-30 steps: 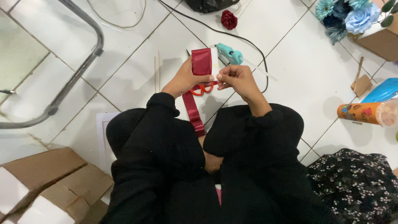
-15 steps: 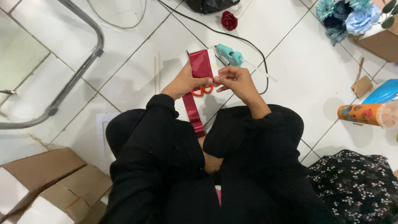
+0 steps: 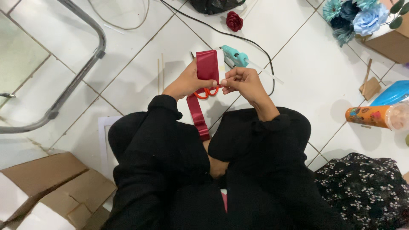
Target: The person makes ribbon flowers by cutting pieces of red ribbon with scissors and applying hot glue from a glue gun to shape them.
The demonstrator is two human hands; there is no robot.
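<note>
From the head camera I look down on a person in black sleeves seated on a white tiled floor [image 3: 140, 55]. My left hand [image 3: 187, 83] is curled shut on a dark red ribbon [image 3: 207, 66], thumb pressed to its lower edge, while my right hand [image 3: 243, 83] pinches the same ribbon from the other side — fingertips closed on the edge where a pale strip shows. The upper part of the ribbon stands flat between the two hands; its tail hangs down past the left wrist and ends over the lap.

Just under the hands, partly hidden by them, lie orange-handled scissors [image 3: 207, 92] on the floor. Just beyond the right hand lies a teal glue gun [image 3: 235, 56], with a black cord [image 3: 200, 23] running from it toward the far edge of the floor. A dark red fabric rose [image 3: 234, 21] sits further out, near that far edge. Two thin wooden sticks [image 3: 160, 74] lie just left of the left hand.

At the far right corner there is a bunch of blue artificial flowers [image 3: 355, 17] beside a cardboard box. Along the right edge an orange cylindrical container [image 3: 370, 116] lies on its side, well apart from the hands. A grey metal tube frame [image 3: 81, 72] curves across the left side, and flattened cardboard [image 3: 47, 179] lies at the near left corner.
</note>
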